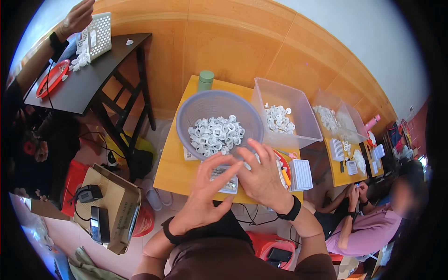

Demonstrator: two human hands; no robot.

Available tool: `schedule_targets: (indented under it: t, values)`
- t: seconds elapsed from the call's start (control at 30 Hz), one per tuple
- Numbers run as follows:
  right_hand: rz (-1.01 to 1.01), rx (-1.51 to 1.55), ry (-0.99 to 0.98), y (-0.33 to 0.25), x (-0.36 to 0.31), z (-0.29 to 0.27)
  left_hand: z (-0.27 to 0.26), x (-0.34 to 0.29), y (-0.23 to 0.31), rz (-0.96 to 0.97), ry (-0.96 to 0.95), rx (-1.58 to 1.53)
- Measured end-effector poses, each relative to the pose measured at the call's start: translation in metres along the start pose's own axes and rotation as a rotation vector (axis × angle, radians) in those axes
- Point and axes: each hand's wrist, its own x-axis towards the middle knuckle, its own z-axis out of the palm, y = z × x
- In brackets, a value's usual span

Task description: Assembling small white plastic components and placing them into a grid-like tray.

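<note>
Two bare hands close together over the tray

The left hand (207,187) has its thumb spread well away from its bent fingers. The right hand (267,181) is bent, with its back upward; I cannot tell if it grips something. The left fingertips come very near to the right hand. Under them is the small white tray (232,190), partly hidden. Just beyond, many white parts (217,133) lie heaped in the purple-grey basin (254,114), on the yellow table (171,173). To its right stands a clear bin (284,95) with more parts; behind it, a green jar (205,80). Farther right, a person in pink (366,231) sits.
</note>
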Motion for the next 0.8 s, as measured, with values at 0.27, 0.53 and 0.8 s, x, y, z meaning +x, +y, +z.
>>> schedule_targets:
  t: [0.27,0.53,0.8]
  values:
    - [-0.013,0.031,-0.041,-0.005,-0.006,-0.006,0.016,0.01,0.01,0.087,-0.046,0.375]
    - [-0.057,0.031,-0.047,-0.006,-0.004,-0.001,0.014,0.0,0.008,0.035,0.038,0.39]
    - [-0.061,0.031,-0.091,-0.006,0.001,0.003,0.018,-0.01,0.006,-0.076,0.033,0.421]
